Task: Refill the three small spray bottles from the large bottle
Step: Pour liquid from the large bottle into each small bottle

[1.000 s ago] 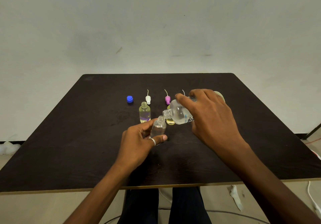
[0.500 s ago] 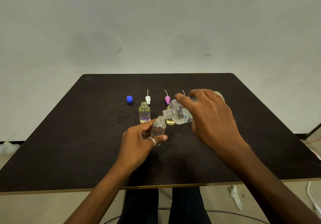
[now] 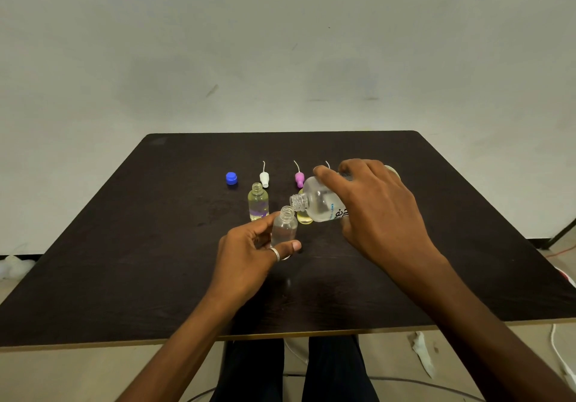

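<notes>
My right hand (image 3: 378,214) grips the large clear bottle (image 3: 321,203), tipped to the left with its open neck just above the mouth of a small clear spray bottle (image 3: 284,228). My left hand (image 3: 249,255) holds that small bottle upright on the dark table (image 3: 124,261). A second small bottle (image 3: 258,202) with yellowish liquid stands uncapped behind and to the left. A third small bottle (image 3: 304,218) with yellow liquid is mostly hidden behind the large bottle.
A blue cap (image 3: 231,178), a white spray top (image 3: 264,178) and a pink spray top (image 3: 299,177) lie in a row behind the bottles. Another spray top's tube (image 3: 327,164) peeks out behind my right hand. Cables and a white rag lie on the floor at right.
Both hands and bottles hold nearly the same pose; the large bottle stays tipped over the small bottle's mouth.
</notes>
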`<state>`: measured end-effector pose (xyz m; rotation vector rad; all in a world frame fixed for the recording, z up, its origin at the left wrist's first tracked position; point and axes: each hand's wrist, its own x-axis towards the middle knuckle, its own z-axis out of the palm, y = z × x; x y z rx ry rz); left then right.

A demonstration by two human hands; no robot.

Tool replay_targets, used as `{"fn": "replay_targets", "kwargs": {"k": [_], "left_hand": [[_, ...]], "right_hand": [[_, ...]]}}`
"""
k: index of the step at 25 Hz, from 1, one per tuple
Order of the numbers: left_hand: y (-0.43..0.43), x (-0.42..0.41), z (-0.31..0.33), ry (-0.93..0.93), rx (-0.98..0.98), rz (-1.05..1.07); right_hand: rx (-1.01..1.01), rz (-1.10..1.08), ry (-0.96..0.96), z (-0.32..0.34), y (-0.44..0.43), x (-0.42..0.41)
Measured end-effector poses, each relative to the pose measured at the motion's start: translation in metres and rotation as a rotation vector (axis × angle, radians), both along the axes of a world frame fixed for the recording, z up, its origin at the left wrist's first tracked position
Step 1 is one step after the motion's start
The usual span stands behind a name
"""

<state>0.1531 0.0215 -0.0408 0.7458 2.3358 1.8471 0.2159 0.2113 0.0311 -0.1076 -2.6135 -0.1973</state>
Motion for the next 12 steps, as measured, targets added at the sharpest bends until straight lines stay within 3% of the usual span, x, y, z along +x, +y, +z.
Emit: {"fn": "replay_targets", "kwargs": {"k": [4,8,12], "left_hand": [[0.001,0.003,0.005,0.003,0.036,-0.009],[0.005,0.004,0.008,-0.009,0.039,0.002],[0.018,0.007,0.008,-0.023,0.029,0.003]], "right_hand": [[-0.080,0.006,-0.048,0.004,0.008,0.001],[-0.386,0.018,-0.120,0.016,0.028,0.002],[-0.604,-0.061,-0.062,0.023,0.059,0.003]]}}
